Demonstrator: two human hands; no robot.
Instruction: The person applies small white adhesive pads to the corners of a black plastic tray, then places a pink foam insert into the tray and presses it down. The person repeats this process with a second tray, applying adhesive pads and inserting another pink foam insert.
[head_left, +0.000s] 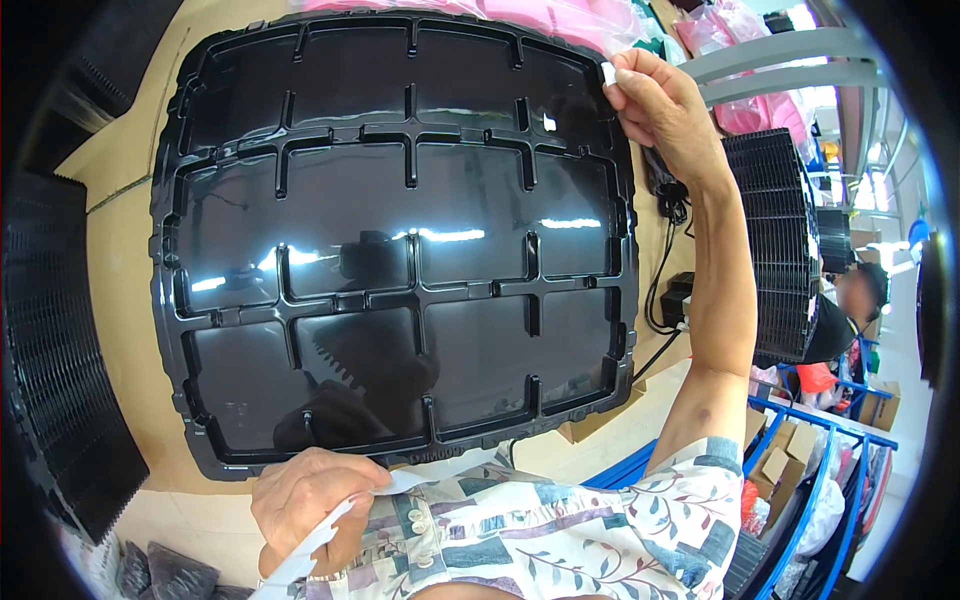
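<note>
A large black plastic tray (470, 185) with raised ridges dividing it into several compartments lies in front of me, its glossy surface reflecting light. At its far right corner, my right hand (665, 110) pinches a small white piece (609, 73), like a sticker or bit of paper, beside the rim. My left hand (315, 500) is closed near the tray's front edge, gripping a white strip (318, 545) with a notched edge that hangs toward me. Part of the strip is hidden by the fingers.
Stacked black trays stand at the left (60, 340) and at the right (770, 245). Pink plastic wrapping (560, 15) lies behind. A black cable (655, 285) and adapter (678, 298) sit right of the tray. Farther right are a person (840, 325) and blue racks (825, 480) with boxes.
</note>
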